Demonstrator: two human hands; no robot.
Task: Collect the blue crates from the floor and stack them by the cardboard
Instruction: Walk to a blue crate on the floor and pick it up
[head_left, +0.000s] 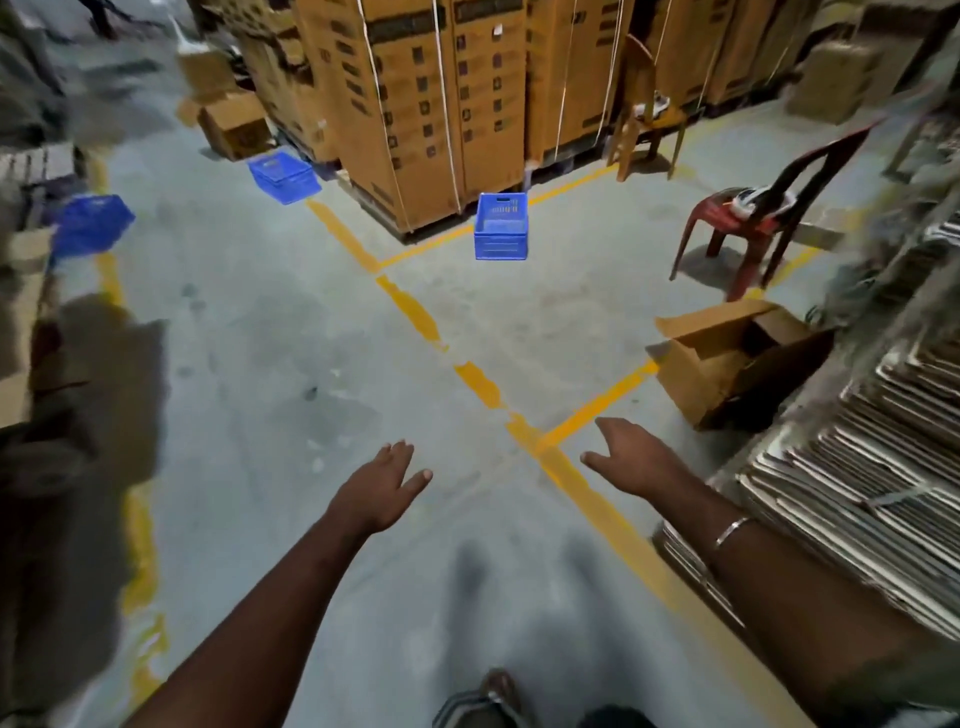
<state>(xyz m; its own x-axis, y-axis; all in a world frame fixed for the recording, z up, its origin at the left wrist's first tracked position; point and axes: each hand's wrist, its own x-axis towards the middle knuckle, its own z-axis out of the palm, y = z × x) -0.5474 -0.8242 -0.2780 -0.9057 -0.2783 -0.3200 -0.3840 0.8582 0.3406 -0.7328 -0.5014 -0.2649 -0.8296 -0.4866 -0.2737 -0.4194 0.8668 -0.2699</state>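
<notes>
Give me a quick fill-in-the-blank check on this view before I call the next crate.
1. The number of blue crates visible on the floor is ____.
2. The middle crate sits beside a painted line of colour ____.
3. Both the left hand and the right hand hold ____.
4. The open carton lies in front of a chair of colour ____.

Missing words: three; yellow; nothing; red

Left of the tall carton stack (415, 104), the far-left blue crate (91, 224) is motion-blurred; its contents cannot be told. Right of that stack, the flattened cardboard pile (857, 467) is cut by the frame edge.
</notes>
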